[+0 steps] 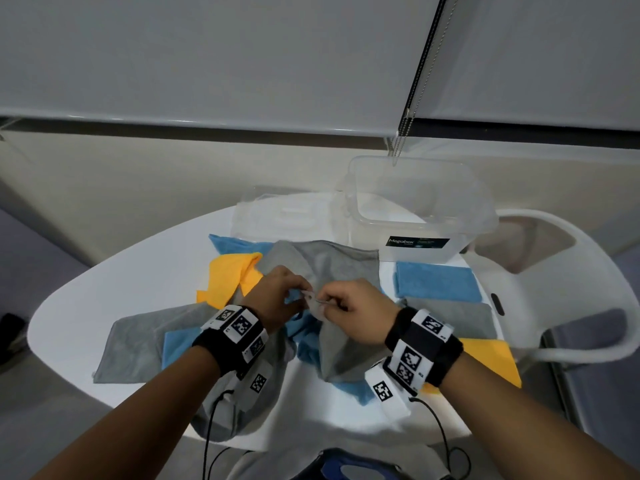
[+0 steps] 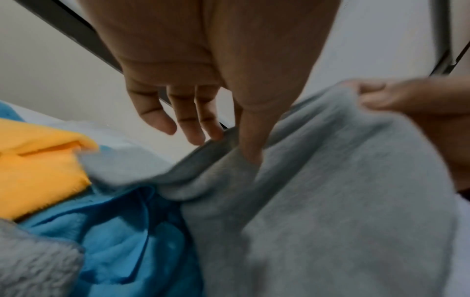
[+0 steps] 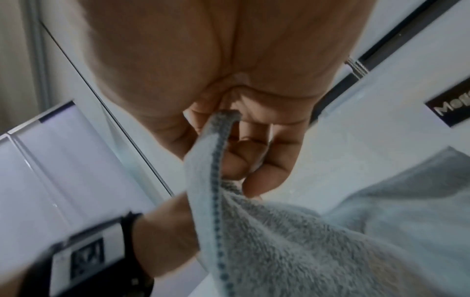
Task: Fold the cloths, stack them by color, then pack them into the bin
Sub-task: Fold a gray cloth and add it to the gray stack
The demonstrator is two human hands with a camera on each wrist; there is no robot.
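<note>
A large grey cloth [image 1: 343, 265] lies rumpled mid-table, over a blue cloth [image 1: 306, 344]. Both hands meet above it. My left hand [image 1: 298, 294] pinches its edge between thumb and forefinger; in the left wrist view the thumb [image 2: 250, 140] presses into the grey cloth [image 2: 330, 201] while the other fingers hang straight. My right hand [image 1: 329, 303] grips the same edge close by, and the right wrist view shows its fingers [image 3: 244, 160] curled round the stitched hem of the grey cloth [image 3: 305, 251]. The clear bin [image 1: 415, 209] stands at the back right.
Folded blue [image 1: 438, 282], grey [image 1: 457, 317] and yellow [image 1: 491, 358] cloths lie in a row on the right. Loose yellow [image 1: 228, 278], blue [image 1: 225, 242] and grey [image 1: 138, 344] cloths lie on the left. The clear lid [image 1: 280, 216] sits behind them. A white chair [image 1: 554, 271] stands at the right.
</note>
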